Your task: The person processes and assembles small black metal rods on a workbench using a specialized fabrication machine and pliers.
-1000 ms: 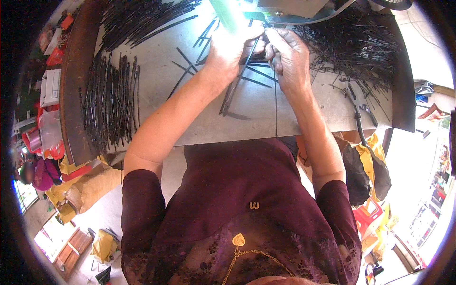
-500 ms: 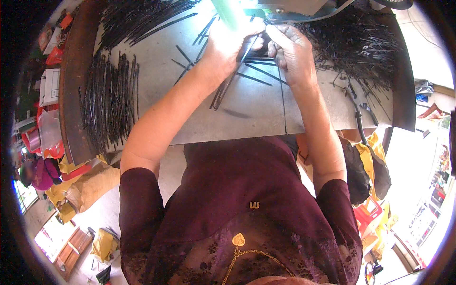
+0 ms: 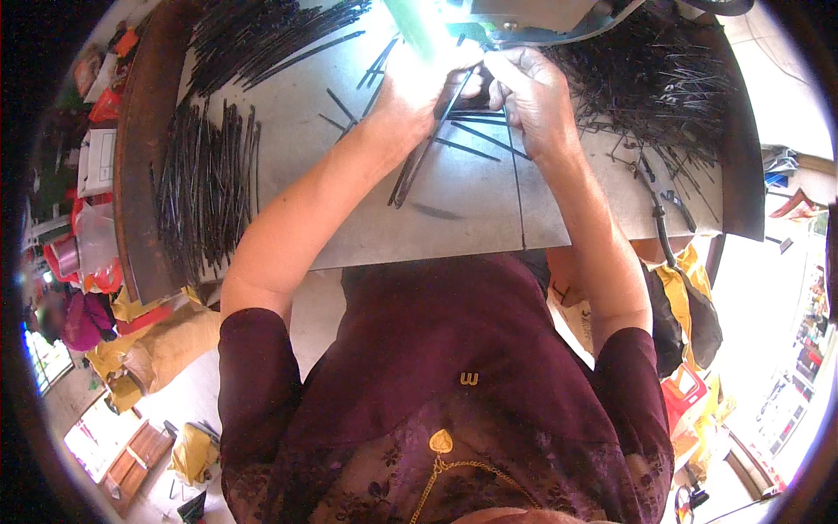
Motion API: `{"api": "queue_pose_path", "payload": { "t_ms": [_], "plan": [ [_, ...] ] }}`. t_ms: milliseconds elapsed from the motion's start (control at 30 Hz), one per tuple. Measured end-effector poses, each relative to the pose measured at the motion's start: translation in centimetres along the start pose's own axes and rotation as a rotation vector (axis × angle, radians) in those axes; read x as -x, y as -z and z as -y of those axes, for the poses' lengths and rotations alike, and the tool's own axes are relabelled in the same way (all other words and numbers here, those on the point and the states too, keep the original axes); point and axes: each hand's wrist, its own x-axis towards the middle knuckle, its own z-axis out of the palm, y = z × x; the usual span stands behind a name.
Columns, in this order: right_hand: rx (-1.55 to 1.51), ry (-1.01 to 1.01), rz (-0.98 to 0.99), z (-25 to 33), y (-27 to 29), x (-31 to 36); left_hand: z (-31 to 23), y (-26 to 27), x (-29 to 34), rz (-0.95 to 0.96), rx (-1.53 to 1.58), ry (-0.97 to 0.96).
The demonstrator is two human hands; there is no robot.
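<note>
My left hand [image 3: 419, 87] is closed around a few thin dark rods [image 3: 414, 166], whose lower ends slant toward the near left over the grey table [image 3: 349, 223]. Close beside it, my right hand [image 3: 539, 100] pinches one long, thin dark rod [image 3: 518, 188] that hangs toward the table's front edge. The fingertips of both hands nearly meet under a bright lamp tube [image 3: 412, 26], next to a green part [image 3: 476, 33] of a metal fixture. Glare washes out the left fingers and the rods' upper ends. Several short dark rods [image 3: 471, 150] lie beneath the hands.
Bundles of dark rods lie at the left [image 3: 205, 188] and far left [image 3: 271, 44]. A tangled heap of dark wire pieces [image 3: 646, 79] covers the far right. Pliers [image 3: 652, 188] rest near the right edge. A curved metal fixture [image 3: 567, 22] overhangs the back.
My right hand has shifted very slightly left, its fingers still pinched, and the right elbow has swung outward. My left hand keeps its hold, almost unmoved.
</note>
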Motion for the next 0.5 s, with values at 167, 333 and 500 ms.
{"api": "queue_pose_path", "payload": {
  "t_ms": [167, 333, 500],
  "plan": [
    [0.137, -0.007, 0.029, 0.7, 0.4, 0.0, 0.5, -0.1, -0.4, -0.03, 0.071, 0.016],
    [0.113, -0.173, 0.145, 0.3, 1.5, 0.9, 0.3, -0.1, 1.4, 0.045, -0.136, -0.049],
    [-0.156, -0.11, 0.037, 0.1, 0.6, 2.6, 0.6, -0.4, 2.0, 0.062, -0.16, -0.054]
  ]
}}
